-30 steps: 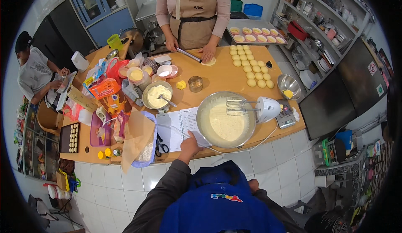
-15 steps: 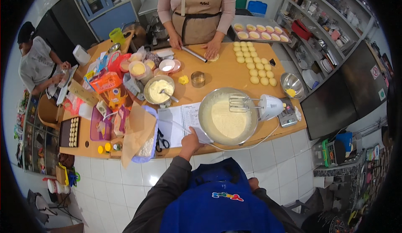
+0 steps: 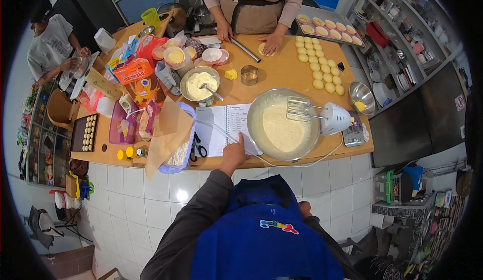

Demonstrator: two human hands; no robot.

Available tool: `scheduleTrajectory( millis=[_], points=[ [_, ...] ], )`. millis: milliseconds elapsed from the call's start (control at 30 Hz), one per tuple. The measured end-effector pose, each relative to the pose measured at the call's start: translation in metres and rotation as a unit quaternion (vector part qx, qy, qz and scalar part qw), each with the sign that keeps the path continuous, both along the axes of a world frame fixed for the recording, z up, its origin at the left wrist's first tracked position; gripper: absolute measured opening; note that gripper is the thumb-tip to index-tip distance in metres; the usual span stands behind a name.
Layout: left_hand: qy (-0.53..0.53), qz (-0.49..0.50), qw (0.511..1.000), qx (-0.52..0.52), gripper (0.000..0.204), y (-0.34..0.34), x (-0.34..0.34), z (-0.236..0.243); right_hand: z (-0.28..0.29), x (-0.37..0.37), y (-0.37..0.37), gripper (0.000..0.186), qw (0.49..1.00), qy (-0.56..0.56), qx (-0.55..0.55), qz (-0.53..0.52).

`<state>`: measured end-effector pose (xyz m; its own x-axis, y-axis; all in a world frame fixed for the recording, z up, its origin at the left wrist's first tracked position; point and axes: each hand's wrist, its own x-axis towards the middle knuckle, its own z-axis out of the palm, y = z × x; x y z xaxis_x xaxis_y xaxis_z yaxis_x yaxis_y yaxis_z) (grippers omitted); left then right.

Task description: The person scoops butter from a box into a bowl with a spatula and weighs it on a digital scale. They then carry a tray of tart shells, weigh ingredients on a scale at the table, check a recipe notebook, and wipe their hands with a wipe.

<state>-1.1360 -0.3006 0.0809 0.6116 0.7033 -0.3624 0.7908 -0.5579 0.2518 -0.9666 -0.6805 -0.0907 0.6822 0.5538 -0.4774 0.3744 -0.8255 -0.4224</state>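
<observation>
My left hand point(image 3: 235, 155) is over the lower right page of an open spiral notebook point(image 3: 214, 124). Its index finger points out onto the page, and it holds nothing. A pale cable crosses the page near the fingertip. Just right of the notebook is a large steel bowl point(image 3: 256, 141) of pale batter point(image 3: 283, 129). A white hand mixer point(image 3: 334, 119) rests at its right rim, beaters above the batter. Beside my blue apron point(image 3: 261, 229), only a small part of my right hand point(image 3: 305, 209) shows, its fingers hidden.
Across the table point(image 3: 236, 89), a co-worker's hand point(image 3: 271, 45) presses a flat dough disc beside a metal rolling pin point(image 3: 245, 50). Dough balls point(image 3: 322, 68) sit in rows to the right. Scissors point(image 3: 197, 148), a smaller bowl with a spoon point(image 3: 186, 94) and a scale point(image 3: 353, 135) are nearby.
The view has shifted, so the table appears a little higher and farther right. My left hand has moved slightly up the notebook page, its index finger stretched out more plainly.
</observation>
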Motion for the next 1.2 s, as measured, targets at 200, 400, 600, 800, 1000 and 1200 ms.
scheduleTrajectory(
  millis=[200, 400, 600, 800, 1000, 1200],
  points=[
    [0.025, 0.000, 0.999, -0.030, 0.105, 0.000, 0.002, 0.007, -0.017, 0.007, -0.006, 0.031, 0.979, -0.078, -0.019, 0.186],
    [0.031, -0.015, 0.999, -0.010, 0.102, 0.001, 0.000, 0.003, 0.016, -0.002, 0.016, 0.031, 1.000, 0.030, -0.007, 0.002],
    [0.026, -0.024, 0.999, -0.017, 0.099, 0.000, 0.004, 0.004, -0.025, 0.010, -0.008, 0.032, 0.998, 0.003, 0.040, 0.049],
    [0.027, -0.003, 0.999, -0.023, 0.099, 0.000, -0.003, 0.008, 0.017, -0.002, 0.020, 0.034, 0.998, 0.032, -0.001, -0.052],
    [0.030, -0.013, 0.999, -0.019, 0.099, 0.000, 0.001, 0.007, -0.012, 0.003, 0.004, 0.033, 1.000, 0.013, -0.005, -0.025],
    [0.025, -0.010, 0.999, -0.023, 0.100, -0.001, 0.003, 0.008, -0.036, 0.011, -0.006, 0.030, 0.999, -0.012, -0.028, 0.030]
  ],
)
